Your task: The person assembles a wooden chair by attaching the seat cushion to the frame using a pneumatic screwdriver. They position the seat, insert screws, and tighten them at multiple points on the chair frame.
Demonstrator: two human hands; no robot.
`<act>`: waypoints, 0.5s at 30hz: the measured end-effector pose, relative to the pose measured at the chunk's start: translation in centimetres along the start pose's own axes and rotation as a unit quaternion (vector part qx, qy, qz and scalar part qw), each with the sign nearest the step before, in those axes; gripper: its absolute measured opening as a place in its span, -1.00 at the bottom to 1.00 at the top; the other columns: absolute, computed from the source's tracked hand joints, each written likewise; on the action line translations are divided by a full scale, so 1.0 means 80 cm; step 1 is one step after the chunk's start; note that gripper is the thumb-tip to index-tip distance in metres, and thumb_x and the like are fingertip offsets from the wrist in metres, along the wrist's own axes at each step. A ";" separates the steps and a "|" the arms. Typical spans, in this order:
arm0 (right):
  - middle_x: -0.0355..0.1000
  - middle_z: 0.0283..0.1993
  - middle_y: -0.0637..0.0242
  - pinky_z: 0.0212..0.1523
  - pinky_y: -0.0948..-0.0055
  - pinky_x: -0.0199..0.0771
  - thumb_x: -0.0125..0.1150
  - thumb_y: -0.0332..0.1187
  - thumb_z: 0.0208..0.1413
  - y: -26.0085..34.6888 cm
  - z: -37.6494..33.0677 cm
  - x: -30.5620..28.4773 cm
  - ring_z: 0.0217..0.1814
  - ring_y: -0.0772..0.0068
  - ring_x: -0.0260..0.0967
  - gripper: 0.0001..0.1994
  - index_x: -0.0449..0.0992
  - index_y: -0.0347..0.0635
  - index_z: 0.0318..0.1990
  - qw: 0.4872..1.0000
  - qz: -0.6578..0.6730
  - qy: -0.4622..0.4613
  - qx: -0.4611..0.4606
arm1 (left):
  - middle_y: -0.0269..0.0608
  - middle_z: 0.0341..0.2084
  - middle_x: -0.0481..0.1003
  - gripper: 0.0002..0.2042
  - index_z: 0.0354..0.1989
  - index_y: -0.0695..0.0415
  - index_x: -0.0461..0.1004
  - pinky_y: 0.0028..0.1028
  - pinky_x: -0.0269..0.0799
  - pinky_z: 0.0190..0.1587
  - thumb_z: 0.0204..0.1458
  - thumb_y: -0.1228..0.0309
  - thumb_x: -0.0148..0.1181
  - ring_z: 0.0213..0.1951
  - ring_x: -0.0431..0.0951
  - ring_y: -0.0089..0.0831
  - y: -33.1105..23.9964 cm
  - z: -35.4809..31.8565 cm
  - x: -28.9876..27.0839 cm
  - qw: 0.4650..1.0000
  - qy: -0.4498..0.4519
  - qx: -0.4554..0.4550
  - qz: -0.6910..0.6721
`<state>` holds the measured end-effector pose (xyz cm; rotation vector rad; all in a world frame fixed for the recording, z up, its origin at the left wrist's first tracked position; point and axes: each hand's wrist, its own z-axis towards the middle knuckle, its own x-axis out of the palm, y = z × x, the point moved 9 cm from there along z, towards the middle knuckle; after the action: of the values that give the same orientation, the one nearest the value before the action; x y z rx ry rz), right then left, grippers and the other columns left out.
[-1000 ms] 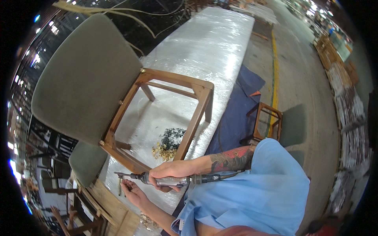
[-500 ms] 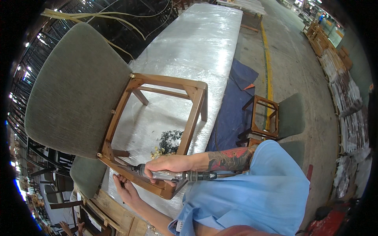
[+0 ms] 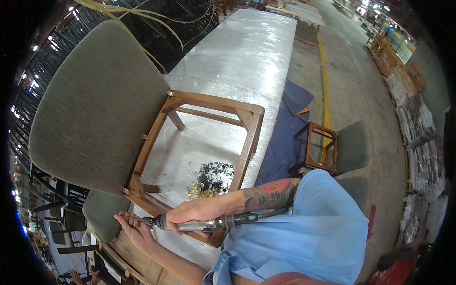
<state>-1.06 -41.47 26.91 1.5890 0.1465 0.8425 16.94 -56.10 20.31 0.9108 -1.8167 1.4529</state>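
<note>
Gripping the power driver [image 3: 192,225], the right hand [image 3: 194,213] is closed. The left hand [image 3: 137,232], partly curled, is at the driver's bit [image 3: 138,219]; whether it pinches anything cannot be told. The chair [image 3: 135,123] lies beyond both hands, its near rail [image 3: 151,204] behind the driver.

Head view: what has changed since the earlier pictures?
The power driver moved left relative to the chair; so did the left hand, now at the driver's tip. The right hand kept its grip; the chair and hardware pile stayed put.
</note>
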 end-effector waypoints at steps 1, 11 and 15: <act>0.38 -0.34 0.41 -0.63 0.58 0.42 -0.21 0.01 0.40 0.000 0.001 0.002 -0.54 0.60 0.38 -0.61 0.41 -0.08 -0.26 1.000 -0.011 -0.003 0.001 | -0.54 -0.56 0.22 -0.77 -0.26 0.15 0.42 -0.73 -0.01 -0.63 0.22 0.22 0.20 -0.59 0.06 -0.78 0.001 -0.005 0.002 0.999 -0.037 0.003 0.010; 0.36 -0.34 0.43 -0.62 0.57 0.42 -0.20 -0.02 0.40 -0.020 0.018 0.008 -0.56 0.60 0.37 -0.63 0.42 -0.07 -0.26 1.000 -0.013 -0.016 0.002 | -0.44 -0.51 0.25 -0.77 -0.26 0.17 0.43 -0.72 -0.03 -0.72 0.26 0.24 0.16 -0.66 0.06 -0.78 -0.010 0.020 -0.029 0.995 0.067 -0.075 0.030; 0.34 -0.32 0.44 -0.62 0.57 0.43 -0.20 -0.01 0.40 -0.024 0.027 0.011 -0.56 0.57 0.38 -0.62 0.41 -0.07 -0.27 1.000 -0.003 -0.013 0.019 | -0.45 -0.53 0.24 -0.79 -0.27 0.16 0.44 -0.75 -0.01 -0.74 0.26 0.25 0.15 -0.66 0.08 -0.79 -0.021 0.024 -0.038 0.992 0.046 -0.093 0.070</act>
<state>1.52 -42.30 25.66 1.6341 0.1491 0.8192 19.92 -57.86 18.36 0.6266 -1.9415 1.3571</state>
